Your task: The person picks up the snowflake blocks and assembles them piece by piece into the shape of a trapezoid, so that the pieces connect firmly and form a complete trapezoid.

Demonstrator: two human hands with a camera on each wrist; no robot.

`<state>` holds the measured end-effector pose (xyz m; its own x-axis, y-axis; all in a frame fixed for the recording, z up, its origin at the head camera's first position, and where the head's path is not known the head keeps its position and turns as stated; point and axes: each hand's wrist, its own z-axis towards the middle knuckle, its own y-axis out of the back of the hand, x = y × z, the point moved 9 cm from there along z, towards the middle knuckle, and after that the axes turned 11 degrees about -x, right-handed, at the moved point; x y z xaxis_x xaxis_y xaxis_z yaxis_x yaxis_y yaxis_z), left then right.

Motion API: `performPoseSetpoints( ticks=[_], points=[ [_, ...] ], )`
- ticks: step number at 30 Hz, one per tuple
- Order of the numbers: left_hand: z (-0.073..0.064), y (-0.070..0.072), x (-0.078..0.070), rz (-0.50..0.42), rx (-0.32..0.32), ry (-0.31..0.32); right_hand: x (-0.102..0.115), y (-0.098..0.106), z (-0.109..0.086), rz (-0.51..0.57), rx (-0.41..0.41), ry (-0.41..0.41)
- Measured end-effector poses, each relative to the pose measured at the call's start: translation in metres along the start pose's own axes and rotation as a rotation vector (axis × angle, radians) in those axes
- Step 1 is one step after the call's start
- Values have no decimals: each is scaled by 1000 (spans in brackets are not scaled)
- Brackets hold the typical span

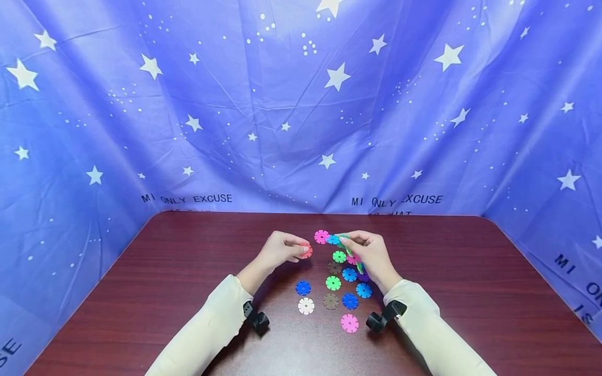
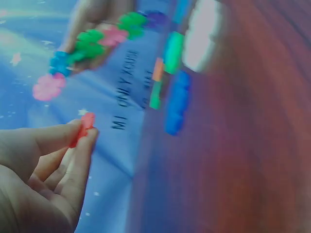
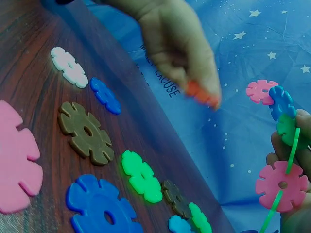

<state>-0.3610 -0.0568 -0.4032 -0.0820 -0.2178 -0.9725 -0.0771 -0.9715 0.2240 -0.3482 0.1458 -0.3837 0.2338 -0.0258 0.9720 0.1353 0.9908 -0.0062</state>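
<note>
My left hand (image 1: 281,247) pinches a red notched plastic disc (image 1: 307,251) between thumb and fingertips; the left wrist view shows this disc (image 2: 83,130) edge-on. Opposite it, my right hand (image 1: 374,257) holds a chain of interlocked notched discs above the table. A pink disc (image 3: 260,91) forms the chain's free end, joined to a blue disc (image 3: 282,103). Green discs and another pink disc (image 3: 283,185) follow, and a purple disc (image 2: 156,19) hangs at the other end. The red disc is apart from the chain. Fingers hide part of the green disc (image 3: 286,127).
Loose discs lie flat on the dark red wooden table (image 1: 188,313): a white one (image 1: 306,306), a pink one (image 1: 349,323), and several blue, green and brown ones below my right hand. A blue star-patterned curtain (image 1: 282,104) surrounds the table's back and sides.
</note>
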Motion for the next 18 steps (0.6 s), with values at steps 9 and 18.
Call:
performPoseSetpoints(
  ticks=[9,18],
  points=[
    [-3,17,-14,-173,-133,108,1,-4,-3,-53,22,16],
    [-5,21,-18,-250,-219,123,2,-8,-5,-82,51,20]
  ],
)
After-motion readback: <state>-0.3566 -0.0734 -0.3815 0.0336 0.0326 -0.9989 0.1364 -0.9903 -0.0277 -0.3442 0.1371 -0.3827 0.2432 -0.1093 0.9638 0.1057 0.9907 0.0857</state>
